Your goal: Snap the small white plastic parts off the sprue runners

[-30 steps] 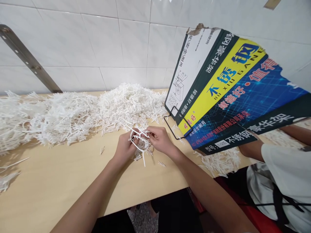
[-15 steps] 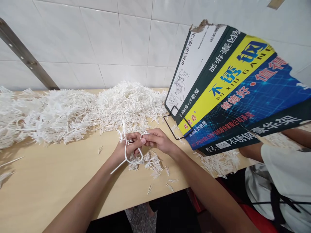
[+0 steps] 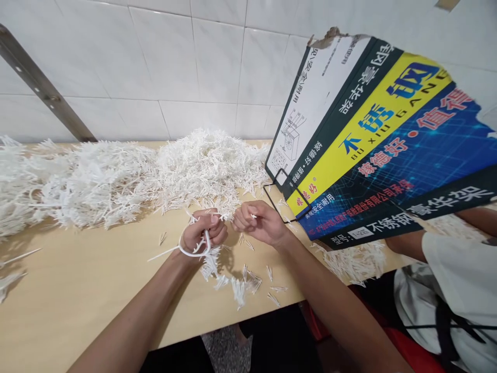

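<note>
My left hand (image 3: 205, 228) is closed on a white plastic strand (image 3: 194, 253), which loops below the fingers and ends in a thin tail pointing left. My right hand (image 3: 259, 221) is closed a little to the right, with a small white tip showing at its fingers; the rest of what it grips is hidden. A narrow gap separates the two hands. Small white sprigs (image 3: 238, 291) lie on the table in front of them. Behind the hands spreads a large heap of white plastic pieces (image 3: 209, 160).
A printed cardboard sheet (image 3: 388, 150) leans at the right in a black wire stand (image 3: 280, 204). Beyond it sits another person in a white shirt (image 3: 458, 264), beside more white pieces (image 3: 353, 259). The wooden table (image 3: 97, 290) meets a tiled wall with a metal bracket (image 3: 46, 93).
My hands have moved apart and their fingers have curled tighter. The white loop under my left hand has shifted and flattened. Sprigs below the hands have spread toward the table's front edge.
</note>
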